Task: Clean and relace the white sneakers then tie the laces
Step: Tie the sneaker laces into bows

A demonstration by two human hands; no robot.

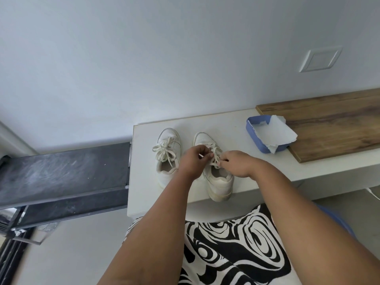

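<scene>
On the white table (242, 126), seen from the head camera looking down, two white sneakers stand side by side with their toes pointing toward the wall. Over on the person's left, the left sneaker (168, 155) sits untouched, its laces (164, 150) already tied in a bow across the tongue. Just beside it stands the right sneaker (218, 177), its heel close to the near edge of the table, and both hands work above its tongue. At the left side of this shoe the left hand (192, 160) has its fingers curled and pinches a strand of the shoe's lace (214, 154). Opposite it the right hand (234, 162) has its fingertips pressed together on another strand of the same lace, which runs between the two hands. Both bare forearms reach in from the bottom of the view, over a black-and-white swirl-patterned garment (232, 247). To the right of the sneakers, well apart from them, a blue tray (254, 133) rests on the table with a sheet of white paper (275, 133) lying in it and hanging over its far rim. Behind the tray lies a wooden board (333, 124).
</scene>
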